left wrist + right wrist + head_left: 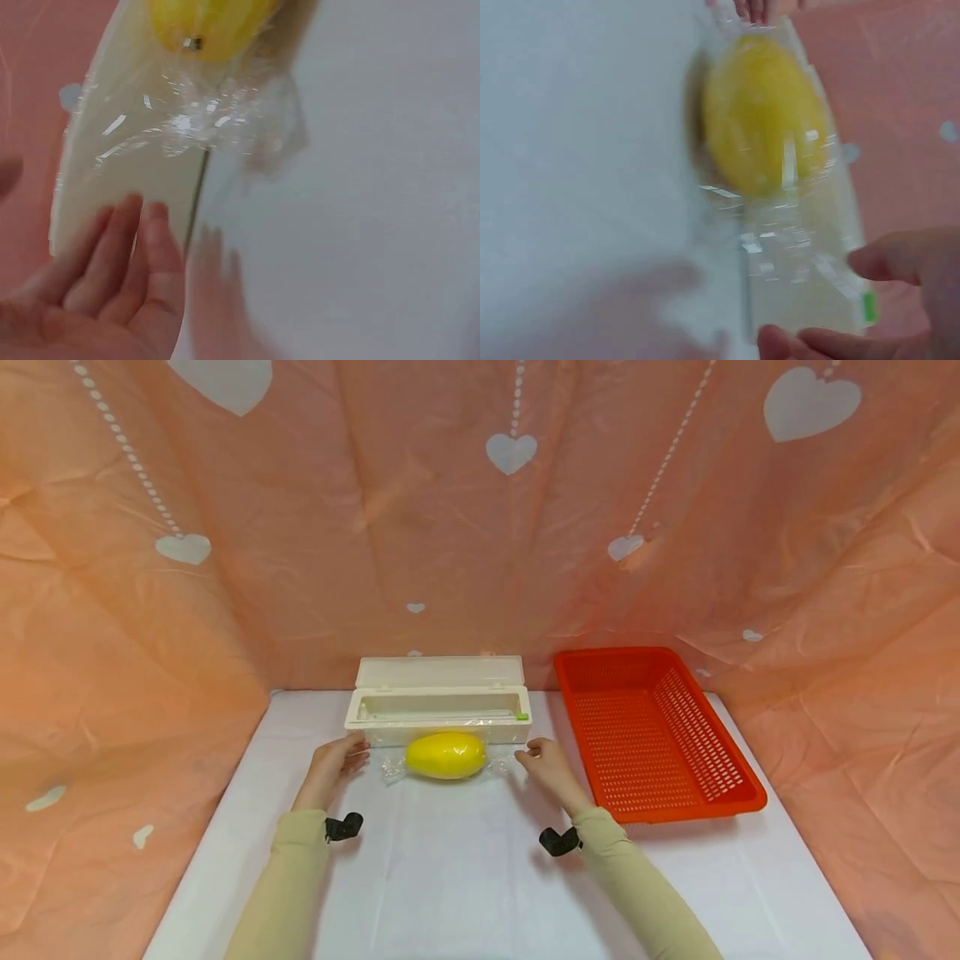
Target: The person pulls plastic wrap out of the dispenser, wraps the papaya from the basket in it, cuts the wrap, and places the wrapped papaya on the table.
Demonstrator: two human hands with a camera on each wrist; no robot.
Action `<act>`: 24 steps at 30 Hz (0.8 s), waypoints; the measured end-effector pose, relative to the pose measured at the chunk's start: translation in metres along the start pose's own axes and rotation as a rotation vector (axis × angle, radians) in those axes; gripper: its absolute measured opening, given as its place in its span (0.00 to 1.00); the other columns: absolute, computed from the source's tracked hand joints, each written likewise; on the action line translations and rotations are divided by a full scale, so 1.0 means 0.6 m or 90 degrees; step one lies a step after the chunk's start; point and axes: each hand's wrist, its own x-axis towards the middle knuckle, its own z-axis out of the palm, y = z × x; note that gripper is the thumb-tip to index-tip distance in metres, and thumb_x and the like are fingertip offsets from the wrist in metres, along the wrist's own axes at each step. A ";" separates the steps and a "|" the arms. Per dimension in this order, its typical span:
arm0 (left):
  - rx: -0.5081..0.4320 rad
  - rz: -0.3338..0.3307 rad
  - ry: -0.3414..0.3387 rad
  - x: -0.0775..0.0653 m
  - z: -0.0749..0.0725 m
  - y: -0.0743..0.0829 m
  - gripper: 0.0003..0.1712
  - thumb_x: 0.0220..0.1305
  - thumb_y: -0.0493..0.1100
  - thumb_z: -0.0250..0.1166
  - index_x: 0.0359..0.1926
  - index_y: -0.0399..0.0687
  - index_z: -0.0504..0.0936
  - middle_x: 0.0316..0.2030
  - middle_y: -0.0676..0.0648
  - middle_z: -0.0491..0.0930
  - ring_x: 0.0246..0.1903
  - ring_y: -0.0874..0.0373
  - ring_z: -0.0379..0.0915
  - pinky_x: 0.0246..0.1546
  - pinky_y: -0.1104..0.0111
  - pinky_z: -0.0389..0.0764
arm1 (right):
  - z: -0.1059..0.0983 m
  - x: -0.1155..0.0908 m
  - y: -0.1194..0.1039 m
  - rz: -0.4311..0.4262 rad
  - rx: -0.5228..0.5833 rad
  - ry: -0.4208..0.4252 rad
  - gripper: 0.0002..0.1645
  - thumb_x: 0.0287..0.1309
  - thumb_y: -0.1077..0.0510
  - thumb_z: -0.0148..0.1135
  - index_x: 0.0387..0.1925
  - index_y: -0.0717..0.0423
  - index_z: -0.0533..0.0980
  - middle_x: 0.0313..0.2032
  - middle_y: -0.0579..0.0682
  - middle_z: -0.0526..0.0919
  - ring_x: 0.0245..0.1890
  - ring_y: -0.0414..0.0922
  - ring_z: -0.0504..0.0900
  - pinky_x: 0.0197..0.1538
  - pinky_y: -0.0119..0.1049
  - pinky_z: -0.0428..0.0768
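Note:
A yellow oval fruit, like a mango or papaya (446,755), lies wrapped in clear plastic film, its loose ends crumpled at both sides. Right behind it stands a long white cling-film dispenser box (438,732) with its lid (439,672) raised. My left hand (337,766) is beside the box's left front corner, fingers extended and apart from the film (217,120) in the left wrist view. At the other end, my right hand (551,768) is near the film's right tail. Its thumb and fingers are spread, with nothing seen between them.
An orange-red perforated plastic basket (637,752) stands to the right, close to my right forearm. A small green slider (522,717) sits at the dispenser's right end. White cloth covers the table (450,877), and a peach curtain with hearts (442,527) hangs behind.

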 end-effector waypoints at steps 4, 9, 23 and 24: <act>-0.022 0.030 -0.087 0.004 0.004 -0.017 0.26 0.67 0.42 0.61 0.59 0.27 0.69 0.43 0.47 0.79 0.46 0.55 0.76 0.58 0.61 0.71 | 0.014 0.007 0.024 0.029 0.078 -0.016 0.26 0.57 0.56 0.62 0.49 0.75 0.74 0.40 0.62 0.81 0.41 0.54 0.80 0.46 0.46 0.79; -0.019 0.078 -0.141 0.013 0.014 -0.035 0.25 0.68 0.39 0.60 0.59 0.25 0.69 0.44 0.50 0.77 0.47 0.57 0.73 0.59 0.61 0.70 | 0.021 0.023 0.044 0.051 0.207 -0.063 0.30 0.59 0.52 0.63 0.57 0.70 0.71 0.48 0.61 0.79 0.48 0.52 0.77 0.53 0.47 0.76; 0.055 0.118 -0.168 0.026 0.021 -0.055 0.30 0.60 0.37 0.68 0.61 0.36 0.68 0.55 0.41 0.76 0.45 0.65 0.75 0.45 0.74 0.76 | 0.041 0.038 0.039 0.086 0.448 -0.189 0.28 0.60 0.65 0.61 0.62 0.62 0.67 0.60 0.61 0.73 0.52 0.49 0.77 0.53 0.41 0.77; 0.064 0.134 -0.176 0.026 0.020 -0.055 0.32 0.60 0.36 0.68 0.63 0.36 0.67 0.56 0.38 0.75 0.45 0.65 0.75 0.45 0.74 0.77 | 0.043 0.039 0.040 0.076 0.448 -0.180 0.28 0.60 0.66 0.61 0.62 0.62 0.67 0.59 0.62 0.73 0.51 0.49 0.77 0.50 0.39 0.78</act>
